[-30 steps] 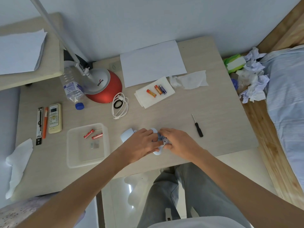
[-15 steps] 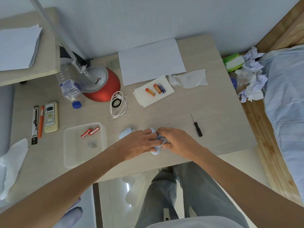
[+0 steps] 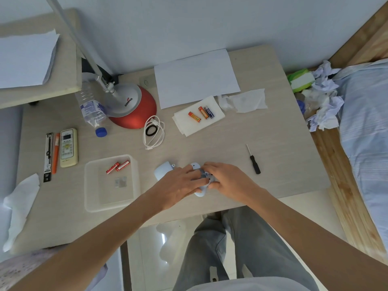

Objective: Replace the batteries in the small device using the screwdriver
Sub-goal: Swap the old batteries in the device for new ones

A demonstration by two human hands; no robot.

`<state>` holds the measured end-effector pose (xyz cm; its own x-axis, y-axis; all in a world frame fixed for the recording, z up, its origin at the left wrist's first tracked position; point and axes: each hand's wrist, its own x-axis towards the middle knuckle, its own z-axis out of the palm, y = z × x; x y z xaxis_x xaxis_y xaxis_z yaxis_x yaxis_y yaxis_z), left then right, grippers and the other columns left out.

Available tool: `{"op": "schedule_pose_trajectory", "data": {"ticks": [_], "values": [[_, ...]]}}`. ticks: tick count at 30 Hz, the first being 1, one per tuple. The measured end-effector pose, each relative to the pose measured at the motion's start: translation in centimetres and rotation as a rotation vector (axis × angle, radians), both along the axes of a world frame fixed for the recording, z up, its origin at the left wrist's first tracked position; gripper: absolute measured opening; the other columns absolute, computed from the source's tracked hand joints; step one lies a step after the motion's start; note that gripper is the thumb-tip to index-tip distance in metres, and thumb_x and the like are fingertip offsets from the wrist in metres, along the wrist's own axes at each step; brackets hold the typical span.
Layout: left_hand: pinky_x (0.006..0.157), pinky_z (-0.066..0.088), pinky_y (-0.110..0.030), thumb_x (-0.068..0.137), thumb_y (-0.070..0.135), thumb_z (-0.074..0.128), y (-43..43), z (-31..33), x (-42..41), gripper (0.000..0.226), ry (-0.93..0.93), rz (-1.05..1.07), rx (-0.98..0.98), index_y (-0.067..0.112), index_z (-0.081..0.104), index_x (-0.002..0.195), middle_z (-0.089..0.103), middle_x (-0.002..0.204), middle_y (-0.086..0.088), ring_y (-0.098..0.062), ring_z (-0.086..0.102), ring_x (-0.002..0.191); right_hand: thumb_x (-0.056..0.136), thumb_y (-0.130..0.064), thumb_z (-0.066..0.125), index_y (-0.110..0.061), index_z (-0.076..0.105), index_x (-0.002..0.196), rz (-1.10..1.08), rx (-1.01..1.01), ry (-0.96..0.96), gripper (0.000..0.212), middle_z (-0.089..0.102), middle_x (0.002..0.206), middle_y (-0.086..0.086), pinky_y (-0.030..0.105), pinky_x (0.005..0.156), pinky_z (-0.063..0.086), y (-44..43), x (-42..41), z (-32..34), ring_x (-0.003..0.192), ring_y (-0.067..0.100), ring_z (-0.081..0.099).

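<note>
A small white device [image 3: 199,193] lies near the table's front edge, mostly covered by both hands. My left hand [image 3: 180,185] rests over its left side with fingers laid across it. My right hand [image 3: 228,181] pinches at a battery in the open compartment [image 3: 204,175]. The device's white cover [image 3: 163,169] lies just left of my left hand. The black-handled screwdriver [image 3: 253,160] lies on the table to the right, untouched. Three batteries [image 3: 201,114] sit on a white tissue further back. Two red batteries [image 3: 118,166] lie in a clear plastic tray [image 3: 109,204].
A red-based desk lamp [image 3: 134,110], a water bottle [image 3: 91,108], a coiled white cable [image 3: 154,132], a remote control [image 3: 68,147] and pens stand at the left. White paper [image 3: 195,77] and a tissue [image 3: 247,100] lie at the back. Crumpled paper [image 3: 323,101] lies beyond the right edge.
Both hands stay on the device with only small finger shifts. The camera has tilted slightly, so the scene sits a little differently in the frame.
</note>
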<state>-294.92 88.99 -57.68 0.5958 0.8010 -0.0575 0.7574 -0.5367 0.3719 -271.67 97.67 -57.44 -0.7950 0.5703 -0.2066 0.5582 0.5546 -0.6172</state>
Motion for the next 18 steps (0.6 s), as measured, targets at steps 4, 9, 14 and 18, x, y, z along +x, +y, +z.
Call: {"op": "schedule_pose_trajectory", "data": {"ticks": [4, 9, 14, 18], "values": [[0.092, 0.058, -0.040, 0.096, 0.022, 0.081, -1.6, 0.2, 1.2, 0.057, -0.116, 0.136, 0.046, 0.028, 0.057, 0.147, 0.065, 0.140, 0.003, -0.020, 0.062, 0.111, 0.095, -0.037, 0.077, -0.024, 0.056, 0.139, -0.013, -0.005, -0.011, 0.050, 0.071, 0.120, -0.005, 0.025, 0.089, 0.056, -0.2, 0.0, -0.3, 0.099, 0.014, 0.070], [0.096, 0.055, -0.038, 0.090, 0.011, 0.086, -3.1, -0.4, 1.8, 0.059, -0.156, 0.230, 0.126, 0.025, 0.064, 0.143, 0.069, 0.135, 0.003, -0.022, 0.064, 0.110, 0.095, -0.034, 0.077, -0.026, 0.056, 0.140, -0.024, 0.014, -0.026, 0.050, 0.070, 0.118, -0.006, 0.025, 0.085, 0.055, -0.3, -0.1, -0.3, 0.097, 0.014, 0.068], [0.105, 0.051, -0.043, 0.094, 0.007, 0.081, -3.6, -0.4, 2.6, 0.046, -0.200, 0.293, 0.201, 0.019, 0.071, 0.137, 0.073, 0.130, 0.000, -0.026, 0.066, 0.110, 0.095, -0.034, 0.077, -0.025, 0.056, 0.141, -0.029, 0.028, -0.028, 0.051, 0.069, 0.120, -0.006, 0.025, 0.082, 0.053, -0.4, 0.0, -0.4, 0.098, 0.015, 0.068], [0.113, 0.049, -0.041, 0.096, 0.007, 0.079, -4.0, -0.8, 3.1, 0.038, -0.249, 0.345, 0.224, 0.016, 0.075, 0.133, 0.076, 0.129, -0.001, -0.025, 0.069, 0.113, 0.095, -0.033, 0.077, -0.025, 0.055, 0.140, -0.034, 0.025, -0.044, 0.051, 0.070, 0.119, -0.006, 0.035, 0.086, 0.060, -0.4, 0.1, -0.3, 0.098, 0.016, 0.068]]}}
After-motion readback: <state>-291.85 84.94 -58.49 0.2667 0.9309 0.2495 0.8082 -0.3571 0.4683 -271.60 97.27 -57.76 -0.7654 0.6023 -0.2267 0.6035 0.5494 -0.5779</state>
